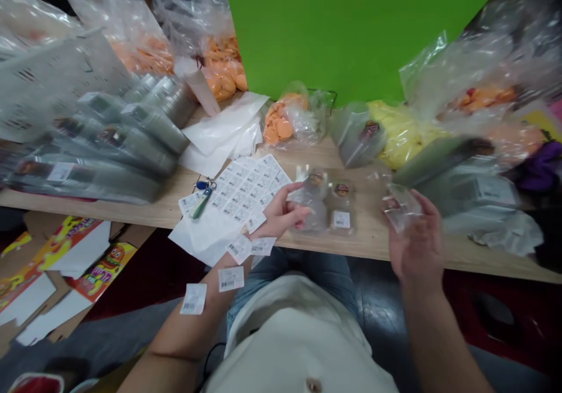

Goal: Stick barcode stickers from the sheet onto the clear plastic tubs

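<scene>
Right hand [415, 243] has its fingers loosely around a clear plastic baggie [401, 208], left hand [281, 217] curled right by a labeled pouch [314, 205] (barcode stickers [230, 279] all over that forearm [197, 328], lol).

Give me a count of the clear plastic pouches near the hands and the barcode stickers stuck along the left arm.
Clear pouches on the wooden table: 2
Clear pouch in the right hand: 1
Barcode stickers on the left forearm: 4
Total: 7
</scene>
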A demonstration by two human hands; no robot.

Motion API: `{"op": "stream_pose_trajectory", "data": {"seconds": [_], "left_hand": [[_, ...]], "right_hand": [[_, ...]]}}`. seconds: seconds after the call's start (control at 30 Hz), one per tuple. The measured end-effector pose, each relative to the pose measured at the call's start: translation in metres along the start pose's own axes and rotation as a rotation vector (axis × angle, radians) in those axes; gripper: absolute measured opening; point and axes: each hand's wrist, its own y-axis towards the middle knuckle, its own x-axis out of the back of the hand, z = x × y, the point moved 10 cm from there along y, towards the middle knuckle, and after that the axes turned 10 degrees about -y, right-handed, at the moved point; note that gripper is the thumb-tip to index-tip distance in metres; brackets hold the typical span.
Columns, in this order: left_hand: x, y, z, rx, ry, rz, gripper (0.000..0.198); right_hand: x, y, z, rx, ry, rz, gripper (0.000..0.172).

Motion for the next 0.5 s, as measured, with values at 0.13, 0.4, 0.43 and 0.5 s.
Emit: {"op": "stream_pose_trajectory", "data": {"seconds": [0.13,0.4,0.43,0.5], "left_hand": [[0.027,0.006,0.000,-0.004,0.316,-0.070,0.067],[0.030,-0.005,-0.017,-0.206,0.943,-0.208,0.048],[0.029,-0.008,-0.021,-0.242,0.991,-0.258,0.052],[0.024,-0.014,-0.033,-0.325,1.027,-0.329,0.061]], "right_hand": [[-0.035,0.004,-0.019,0.189,-0.347,0.278,0.046],[-0.074,-0.020,-0.030,0.341,-0.564,0.538,0.047],[-0.067,-0.014,-0.020,0.350,-0.565,0.465,0.047],[-0.051,0.002,0.010,0.345,-0.531,0.280,0.041]]}}
